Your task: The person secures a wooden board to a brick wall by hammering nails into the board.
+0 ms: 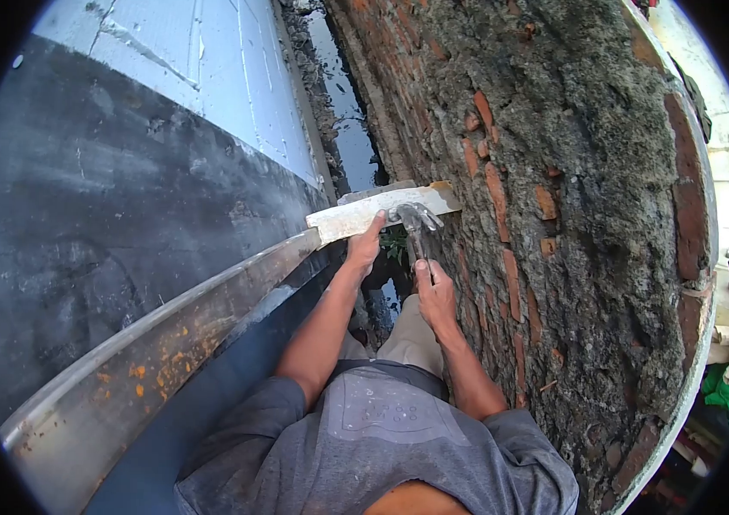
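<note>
Rising along the right of the frame, a rough red brick wall crusted with grey mortar point(571, 215) faces a dark grey plastered wall point(81, 215) at the left. A long pale timber plank point(167, 335) slants up from the lower left to a short whitish wooden board point(349, 219) bridging the gap at centre. The left hand point(367, 245) clasps that board's lower edge. The right hand point(435, 296) is clenched round a steel claw hammer point(416, 219), its head touching the board.
</note>
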A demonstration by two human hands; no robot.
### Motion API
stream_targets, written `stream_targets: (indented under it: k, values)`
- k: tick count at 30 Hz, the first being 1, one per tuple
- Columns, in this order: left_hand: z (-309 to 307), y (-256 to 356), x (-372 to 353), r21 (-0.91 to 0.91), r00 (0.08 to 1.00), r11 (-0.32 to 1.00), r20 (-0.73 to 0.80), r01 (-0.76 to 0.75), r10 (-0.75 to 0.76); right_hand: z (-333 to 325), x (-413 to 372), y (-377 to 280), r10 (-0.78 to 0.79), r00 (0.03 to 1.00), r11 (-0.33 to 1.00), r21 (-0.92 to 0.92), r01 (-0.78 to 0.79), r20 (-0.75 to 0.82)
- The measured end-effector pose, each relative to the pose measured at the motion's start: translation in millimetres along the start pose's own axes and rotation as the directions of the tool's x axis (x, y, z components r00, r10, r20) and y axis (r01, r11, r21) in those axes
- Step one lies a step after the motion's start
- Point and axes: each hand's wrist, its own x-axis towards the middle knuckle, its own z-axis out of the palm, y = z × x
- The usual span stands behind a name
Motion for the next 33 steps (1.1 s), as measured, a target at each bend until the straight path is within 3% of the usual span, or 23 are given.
stream_targets:
  k: [10,13,15,18,25,28,30,31,33]
  values:
    - [8.9,8.6,-15.4,-0.025,0.999,0.999,-0.035,-0.033,0.032,6.9,-0.8,2.3,-0.056,0.998,0.998,-0.021,0.056,0.0]
    - [13.1,6.7,-15.4,-0.07,0.996,0.994,-0.049,-0.084,0.081,1.9,-1.9,9.9,-0.019,0.999,0.997,-0.071,0.02,0.026]
    - [11.3,-1.5,-20.3,0.022,0.979,0.979,-0.03,-0.2,0.201,1.3,-6.3,15.2,-0.032,0.999,0.999,-0.004,0.032,-0.012]
    - [7.7,-15.4,-8.1,0.065,0.985,0.986,-0.068,-0.156,0.16,3.8,-6.0,22.1,-0.006,0.997,1.0,0.006,0.007,-0.073]
    - [5.8,-19.0,-0.8,-0.028,0.984,0.985,-0.057,-0.171,0.169,-2.2,-3.6,14.3,0.006,0.999,0.999,0.036,-0.004,-0.044]
    - [3.2,-14.6,-4.5,0.022,0.976,0.978,-0.047,-0.209,0.21,-1.0,-3.3,17.3,0.014,0.999,0.999,0.038,-0.012,-0.037]
    - [-0.4,-7.3,-5.3,0.148,0.987,0.981,-0.081,-0.127,0.14,-0.6,-2.1,19.8,-0.026,0.998,0.999,0.032,0.028,-0.055]
    - [1.8,-4.9,-7.1,0.109,0.98,0.976,-0.044,-0.186,0.192,-1.7,0.2,19.5,-0.03,0.998,0.999,0.028,0.031,-0.06]
    - [7.8,-6.7,-6.6,0.086,0.988,0.986,-0.045,-0.142,0.147,-0.4,-3.1,20.2,-0.05,0.995,0.997,0.05,0.055,-0.082]
